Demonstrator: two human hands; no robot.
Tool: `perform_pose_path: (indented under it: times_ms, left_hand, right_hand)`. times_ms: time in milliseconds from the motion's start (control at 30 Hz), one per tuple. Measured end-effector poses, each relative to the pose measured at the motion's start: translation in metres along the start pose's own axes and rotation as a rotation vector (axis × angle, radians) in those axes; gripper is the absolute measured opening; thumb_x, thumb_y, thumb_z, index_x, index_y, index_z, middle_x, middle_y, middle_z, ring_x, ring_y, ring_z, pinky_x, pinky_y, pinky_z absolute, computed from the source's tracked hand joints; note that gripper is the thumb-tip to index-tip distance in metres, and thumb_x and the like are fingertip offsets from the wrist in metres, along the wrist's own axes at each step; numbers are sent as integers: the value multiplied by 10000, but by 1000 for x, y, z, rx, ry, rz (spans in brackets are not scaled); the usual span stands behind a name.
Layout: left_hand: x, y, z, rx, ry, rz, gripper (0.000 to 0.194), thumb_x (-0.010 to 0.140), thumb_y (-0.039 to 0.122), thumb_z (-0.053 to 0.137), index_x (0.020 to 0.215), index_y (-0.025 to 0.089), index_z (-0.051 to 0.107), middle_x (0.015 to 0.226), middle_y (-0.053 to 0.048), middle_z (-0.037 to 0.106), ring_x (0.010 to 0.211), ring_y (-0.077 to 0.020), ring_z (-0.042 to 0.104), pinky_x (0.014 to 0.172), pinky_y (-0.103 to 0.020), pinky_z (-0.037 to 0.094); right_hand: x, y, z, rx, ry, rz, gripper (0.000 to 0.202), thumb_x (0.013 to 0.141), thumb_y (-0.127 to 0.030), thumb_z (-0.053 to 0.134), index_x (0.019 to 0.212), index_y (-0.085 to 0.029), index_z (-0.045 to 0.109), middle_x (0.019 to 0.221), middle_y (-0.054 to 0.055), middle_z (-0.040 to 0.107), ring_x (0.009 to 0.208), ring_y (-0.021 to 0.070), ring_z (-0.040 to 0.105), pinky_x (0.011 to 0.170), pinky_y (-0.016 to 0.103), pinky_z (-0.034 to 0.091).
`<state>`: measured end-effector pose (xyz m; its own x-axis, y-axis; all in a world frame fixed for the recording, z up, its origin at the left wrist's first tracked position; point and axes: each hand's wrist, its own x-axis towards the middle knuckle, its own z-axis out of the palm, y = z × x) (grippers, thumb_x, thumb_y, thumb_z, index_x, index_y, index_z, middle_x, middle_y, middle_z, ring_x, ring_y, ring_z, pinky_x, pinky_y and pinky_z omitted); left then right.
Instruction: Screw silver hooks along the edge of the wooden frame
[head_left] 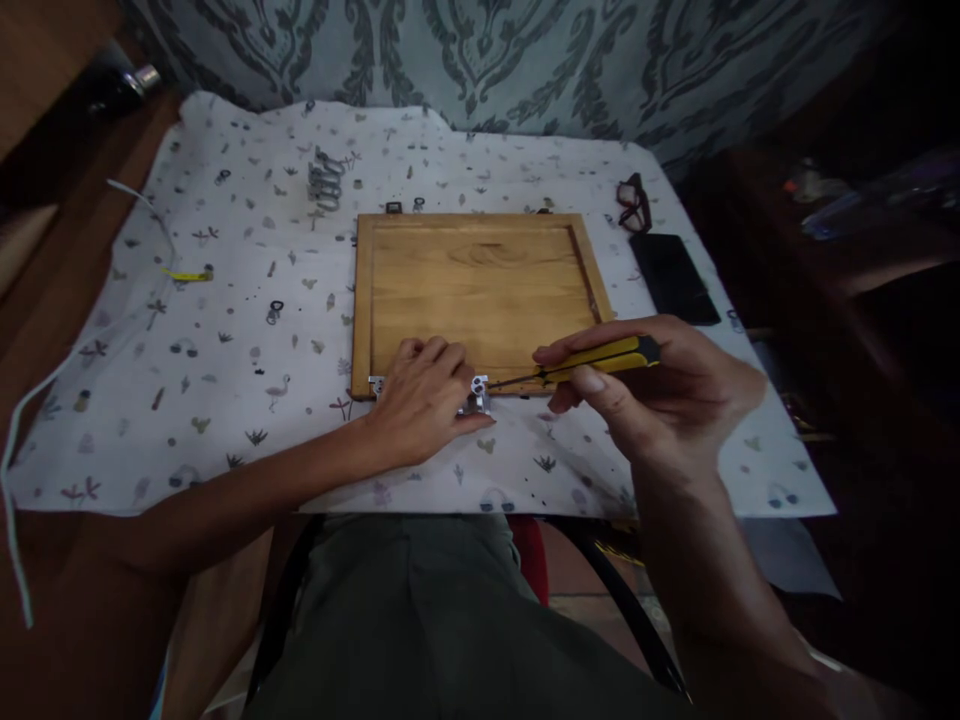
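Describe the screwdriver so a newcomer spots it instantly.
On the patterned tablecloth lies a framed wooden panel. By its near right corner, the right hand holds the screwdriver, shaft pointing left. Its yellow and black handle distinguishes it from the silvery metal fitting.

Left hand (pixel 424 395) and right hand (pixel 675 400) bare; forearms (pixel 285 485) sleeveless; lower garment (pixel 420 620) dark grey-green, softly creased cloth.

— What do we count first?
— One left hand (pixel 424 400) and one right hand (pixel 671 390), so two in all.
— And around them?
— We count one screwdriver (pixel 604 361), one wooden panel (pixel 480 295), one cloth-covered counter (pixel 450 478), one phone (pixel 675 280), one pair of glasses (pixel 634 204), one white cable (pixel 10 510).
— The metal fittings (pixel 328 183)?
— Several bunched together; we cannot count them exactly.
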<state>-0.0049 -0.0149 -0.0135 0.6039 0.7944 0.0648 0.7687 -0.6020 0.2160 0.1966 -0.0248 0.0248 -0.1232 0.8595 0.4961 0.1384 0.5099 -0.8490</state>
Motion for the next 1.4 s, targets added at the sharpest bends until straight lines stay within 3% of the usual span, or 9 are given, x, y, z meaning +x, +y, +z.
perform_pose_path:
  times_ms: [500, 933, 1233, 1400]
  left_hand:
    - [0, 1, 1, 19, -19, -3, 509, 919, 589, 683, 1087, 108, 706, 1112, -121, 666, 1136, -303, 562, 951, -422, 380]
    - [2, 1, -3, 2, -63, -24, 510, 919, 588, 681, 1121, 121, 717, 1130, -116, 665, 1151, -310, 569, 951, -433, 393]
    - [1, 0, 2, 35, -18, -12, 528, 927, 619, 648, 1133, 136, 703, 1127, -101, 665, 1132, -302, 578, 944, -429, 400]
    - [0, 0, 1, 43, -12, -11, 529, 931, 621, 641, 1123, 133, 703, 1123, -109, 668, 1124, -305, 581, 938, -432, 406]
  right_hand:
    - [-1, 11, 3, -10, -25, 44, 108, 871, -241, 807, 971, -236, 767, 917, 7, 803, 523, 96, 681, 480, 229, 582]
    - [-2, 3, 4, -68, -86, 45, 105, 863, -276, 818, 946, -226, 777, 866, -2, 772, 517, 82, 660, 499, 225, 576]
    - [7, 11, 5, 5, -112, 52, 259, 786, -383, 880, 822, -194, 707, 783, -8, 698, 524, 72, 617, 403, 187, 483]
    - [7, 16, 7, 9, -87, 8, 316, 731, -381, 921, 791, -200, 668, 759, -25, 673, 537, 71, 592, 476, 208, 515]
